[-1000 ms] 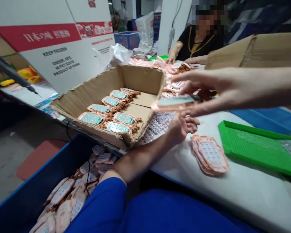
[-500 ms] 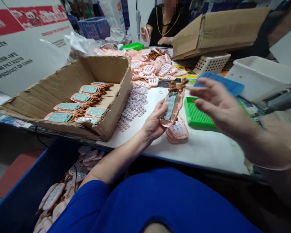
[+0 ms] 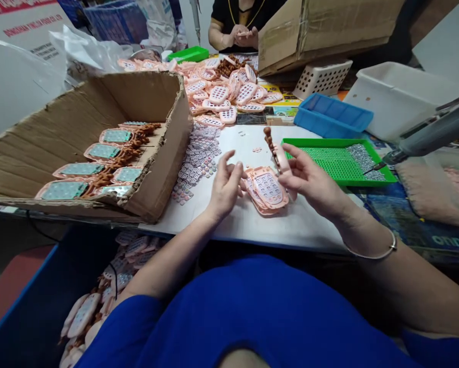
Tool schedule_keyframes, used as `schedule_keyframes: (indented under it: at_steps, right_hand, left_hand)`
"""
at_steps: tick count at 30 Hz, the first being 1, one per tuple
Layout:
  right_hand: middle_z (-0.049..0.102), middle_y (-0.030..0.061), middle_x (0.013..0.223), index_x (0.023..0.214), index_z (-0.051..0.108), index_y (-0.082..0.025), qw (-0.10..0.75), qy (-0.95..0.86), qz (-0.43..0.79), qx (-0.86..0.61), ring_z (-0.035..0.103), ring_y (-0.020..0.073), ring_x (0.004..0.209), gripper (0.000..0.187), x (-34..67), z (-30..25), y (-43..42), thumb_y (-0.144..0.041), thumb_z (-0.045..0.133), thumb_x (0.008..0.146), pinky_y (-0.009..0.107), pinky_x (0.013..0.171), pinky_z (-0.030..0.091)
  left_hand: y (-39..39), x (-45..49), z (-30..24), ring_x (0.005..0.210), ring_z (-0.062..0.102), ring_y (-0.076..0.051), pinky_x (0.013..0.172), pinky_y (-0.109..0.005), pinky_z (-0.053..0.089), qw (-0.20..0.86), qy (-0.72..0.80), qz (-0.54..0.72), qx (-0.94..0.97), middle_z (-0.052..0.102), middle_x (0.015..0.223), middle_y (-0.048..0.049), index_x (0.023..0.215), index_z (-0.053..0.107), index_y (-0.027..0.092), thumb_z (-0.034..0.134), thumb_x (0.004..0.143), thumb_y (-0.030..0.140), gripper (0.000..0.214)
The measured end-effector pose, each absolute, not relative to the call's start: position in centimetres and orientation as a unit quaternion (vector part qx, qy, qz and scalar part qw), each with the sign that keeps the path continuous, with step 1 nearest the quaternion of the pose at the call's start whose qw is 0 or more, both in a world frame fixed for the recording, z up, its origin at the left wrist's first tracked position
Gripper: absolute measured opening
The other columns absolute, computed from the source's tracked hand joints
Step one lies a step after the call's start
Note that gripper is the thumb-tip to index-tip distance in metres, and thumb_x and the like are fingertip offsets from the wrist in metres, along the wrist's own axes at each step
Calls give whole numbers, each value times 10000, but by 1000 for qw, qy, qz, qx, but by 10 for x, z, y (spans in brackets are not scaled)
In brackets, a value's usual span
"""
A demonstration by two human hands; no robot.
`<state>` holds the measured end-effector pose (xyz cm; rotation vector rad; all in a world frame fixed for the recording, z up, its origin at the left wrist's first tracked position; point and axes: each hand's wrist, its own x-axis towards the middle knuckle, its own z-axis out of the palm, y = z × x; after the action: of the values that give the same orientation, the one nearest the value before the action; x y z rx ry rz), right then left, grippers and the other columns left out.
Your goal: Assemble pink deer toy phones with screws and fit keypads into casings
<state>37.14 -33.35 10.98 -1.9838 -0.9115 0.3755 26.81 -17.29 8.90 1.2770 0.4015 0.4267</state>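
In my right hand (image 3: 309, 179), a pink toy phone shell (image 3: 283, 159) with a brown knobbly top is gripped between thumb and fingers. It stands almost edge-on, so its face and any board inside are hidden. My left hand (image 3: 226, 186) holds nothing; its thumb and fingers are apart. A small stack of pink keypad shells (image 3: 268, 189) lies on the white table (image 3: 248, 230) between my hands, and the left fingertips are close to its left edge. Left of that, many small printed keys (image 3: 198, 158) are spread beside the cardboard box.
An open cardboard box (image 3: 168, 153) at left holds several shells with green boards (image 3: 87, 168). A green tray (image 3: 321, 158) with screws, a blue tray (image 3: 332, 115) and a screwdriver (image 3: 409, 143) are right. Behind lie piled shells (image 3: 217, 94) and a co-worker (image 3: 237, 25).
The pink shell has passed from my left hand to my right and turned edge-on. My left hand has opened beside the stack. The camera view has tilted down; the co-worker's hands have come together.
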Motion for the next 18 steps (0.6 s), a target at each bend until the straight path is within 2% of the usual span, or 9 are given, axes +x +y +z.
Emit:
schedule_keyframes:
  at_steps: [4,7,11,18]
  right_hand:
    - [601,167,1180,1485,418,-186,238,-365,35,-899,596,385,1082,852,362,101,-334,-599,633,771,569,928,486]
    - [607,184,1095,1470,452,-136,128,-359,-20,-924,594,390,1026,819,353,98,-326,-581,600,798,553,903,489]
    - [606,194,1044,1418,509,-116,75,-364,-54,-927,583,375,977,737,346,96,-317,-561,571,833,503,862,495]
    - [578,205,1125,1435,483,-134,36,-356,18,-934,603,357,947,699,344,104,-307,-470,556,827,453,808,506]
  left_hand:
    - [-161,259,77,550,612,-116,500,-256,525,774,232,139,572,547,765,62,1214,418,213,626,790,220,472]
    - [-167,253,71,558,630,-118,533,-292,569,790,235,97,558,538,764,72,1186,407,213,619,777,218,461]
    - [-176,248,70,558,630,-106,554,-283,578,801,227,78,548,543,761,75,1173,398,214,628,769,210,465]
    - [-180,247,72,550,638,-120,553,-286,576,816,211,59,536,561,738,75,1168,397,209,680,738,222,515]
